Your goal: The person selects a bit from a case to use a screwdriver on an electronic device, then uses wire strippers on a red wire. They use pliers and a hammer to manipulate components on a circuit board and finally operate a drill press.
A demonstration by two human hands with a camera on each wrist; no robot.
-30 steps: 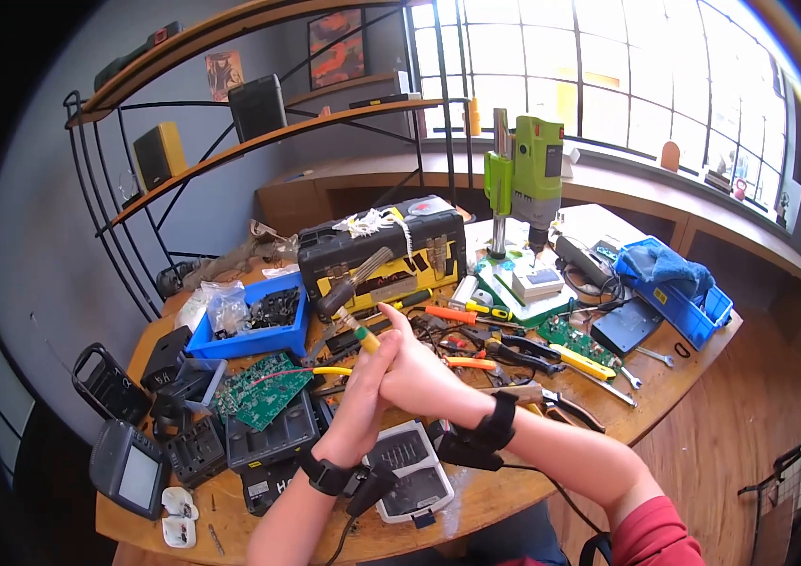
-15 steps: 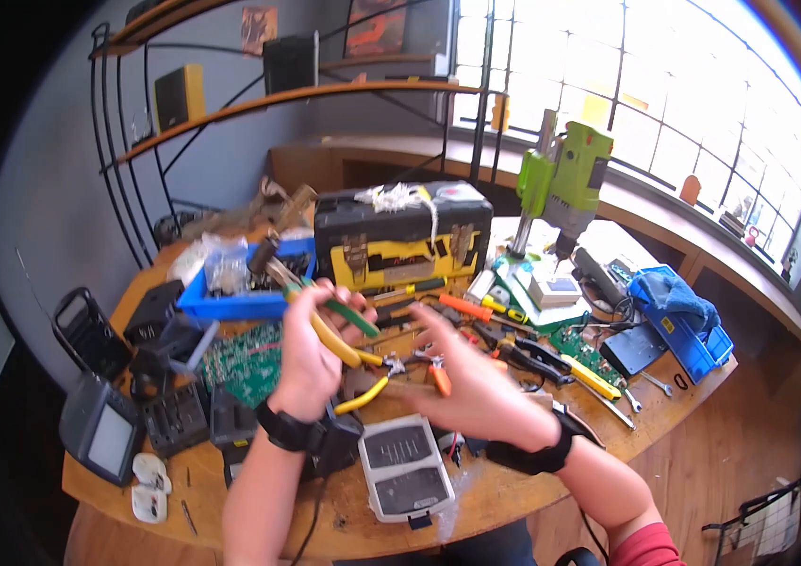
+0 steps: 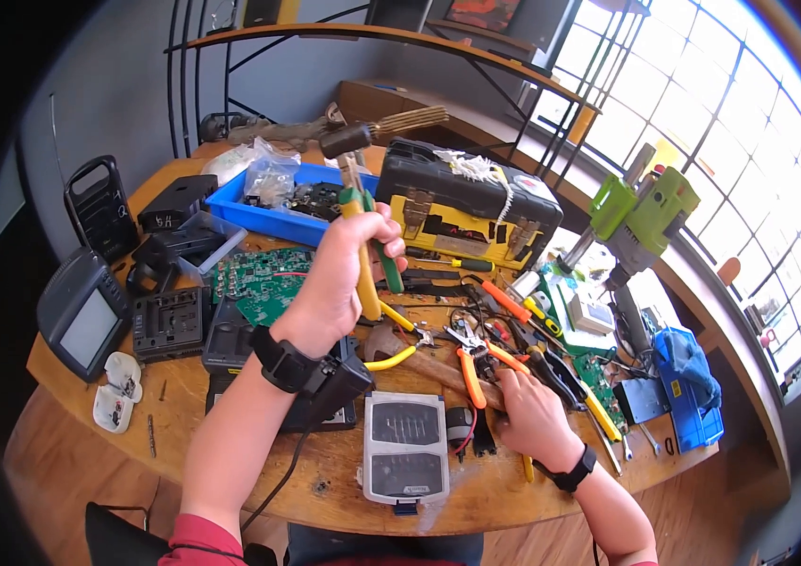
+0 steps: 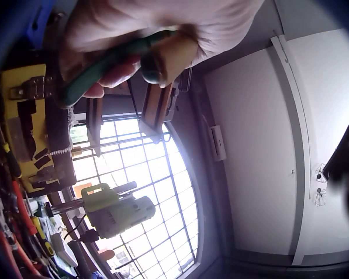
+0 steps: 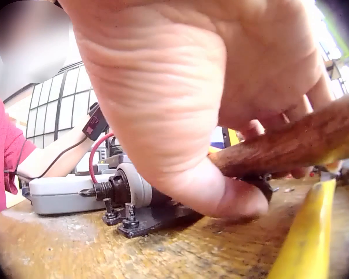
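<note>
My left hand (image 3: 339,259) grips pliers (image 3: 368,288) with one yellow and one green handle, raised over the table. Their jaws pinch a dark cylinder (image 3: 344,141) with a bundle of thin brass-coloured rods (image 3: 410,120) sticking out to the right. In the left wrist view, the fingers wrap the green handle (image 4: 90,78). Down on the table, my right hand (image 3: 540,420) holds the wooden handle of a hammer (image 3: 438,374). The right wrist view shows the thumb below that wooden handle (image 5: 296,139) and the other fingers on its far side.
Orange-handled pliers (image 3: 472,377) and yellow-handled pliers (image 3: 391,361) lie around the hammer. A bit case (image 3: 405,491) is in front. Behind stand a blue bin (image 3: 273,222), a black-and-yellow toolbox (image 3: 476,236) and a green drill press (image 3: 650,217). Circuit boards (image 3: 259,283) lie left.
My hands, together on the pliers a second ago, have come apart. The left has lifted the pliers with the dark cylinder; the right has moved down to the hammer handle. The head view has turned.
</note>
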